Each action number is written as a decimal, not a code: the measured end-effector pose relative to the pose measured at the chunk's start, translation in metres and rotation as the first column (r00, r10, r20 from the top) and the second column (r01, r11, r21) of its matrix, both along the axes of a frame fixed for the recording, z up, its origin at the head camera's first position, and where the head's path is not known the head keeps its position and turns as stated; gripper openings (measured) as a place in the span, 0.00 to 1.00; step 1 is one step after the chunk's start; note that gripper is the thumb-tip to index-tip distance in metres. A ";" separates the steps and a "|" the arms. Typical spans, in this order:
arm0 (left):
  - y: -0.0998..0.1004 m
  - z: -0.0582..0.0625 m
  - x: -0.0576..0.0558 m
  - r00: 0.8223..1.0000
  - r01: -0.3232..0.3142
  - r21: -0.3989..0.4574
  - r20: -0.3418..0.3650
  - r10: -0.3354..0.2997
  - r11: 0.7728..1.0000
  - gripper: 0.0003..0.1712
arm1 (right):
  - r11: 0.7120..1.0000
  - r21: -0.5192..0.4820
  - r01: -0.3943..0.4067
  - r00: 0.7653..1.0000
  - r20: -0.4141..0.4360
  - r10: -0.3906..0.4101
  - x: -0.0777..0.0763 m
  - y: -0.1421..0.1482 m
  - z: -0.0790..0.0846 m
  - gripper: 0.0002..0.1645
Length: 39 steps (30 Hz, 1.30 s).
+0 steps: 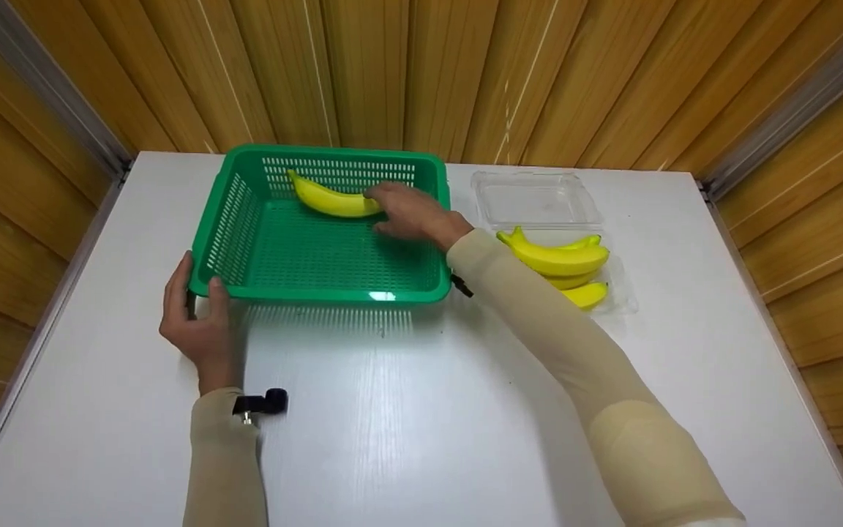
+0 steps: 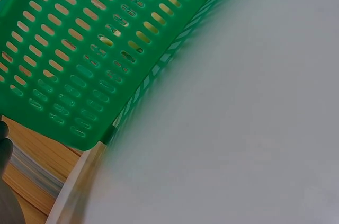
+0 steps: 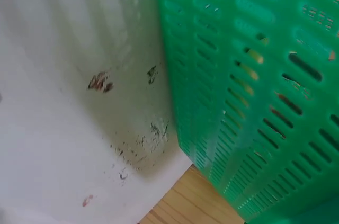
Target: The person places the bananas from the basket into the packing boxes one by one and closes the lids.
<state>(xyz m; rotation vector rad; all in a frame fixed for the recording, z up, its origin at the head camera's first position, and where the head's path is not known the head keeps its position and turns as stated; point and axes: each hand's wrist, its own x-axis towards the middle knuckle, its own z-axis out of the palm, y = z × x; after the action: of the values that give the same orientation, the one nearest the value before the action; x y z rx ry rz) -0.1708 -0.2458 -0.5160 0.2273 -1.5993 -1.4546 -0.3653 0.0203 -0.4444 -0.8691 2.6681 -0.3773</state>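
Note:
A green plastic basket (image 1: 334, 294) with slotted walls stands at the back left of the white table. Inside it, towards the back wall, is a yellow banana (image 1: 330, 203). My right hand (image 1: 414, 212) reaches over the basket's right side and holds the banana by its right end. My left hand (image 1: 198, 322) grips the basket's front left corner, thumb at the front and fingers along the left side. In the left wrist view, only part of the left hand's fingers (image 2: 5, 150) shows; the right wrist view shows the slotted wall (image 3: 238, 102) but no hand.
Several more bananas (image 1: 557, 260) lie piled in a clear plastic container, right of the basket. Its clear lid (image 1: 535, 201) stands open behind them. Wooden panels (image 1: 436, 73) close off the table's back and sides. The right forearm passes close to the bananas.

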 end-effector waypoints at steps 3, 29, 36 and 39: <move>0.002 0.000 0.000 1.000 0.010 0.010 0.008 -0.010 1.000 0.26 | 1.000 0.023 -0.016 1.000 -0.011 0.017 -0.003 0.001 -0.001 0.37; 0.001 -0.004 -0.003 1.000 0.017 -0.010 -0.008 -0.017 1.000 0.26 | 0.975 0.180 -0.131 0.974 -0.161 0.160 -0.009 -0.002 -0.009 0.22; 0.004 0.001 -0.002 1.000 0.017 -0.006 -0.017 -0.017 1.000 0.26 | 0.975 0.168 -0.143 0.981 -0.104 0.162 -0.007 0.002 -0.006 0.24; 0.004 0.001 -0.002 1.000 0.010 -0.018 -0.023 -0.010 1.000 0.26 | 0.981 0.134 -0.143 0.988 -0.043 0.150 -0.005 0.004 -0.004 0.27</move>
<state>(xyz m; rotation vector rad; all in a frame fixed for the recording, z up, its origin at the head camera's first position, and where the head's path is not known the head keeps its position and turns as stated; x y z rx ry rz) -0.1730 -0.2416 -0.5148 0.1926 -1.5963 -1.4453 -0.3698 0.0247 -0.4484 -1.0393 2.6210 -0.1444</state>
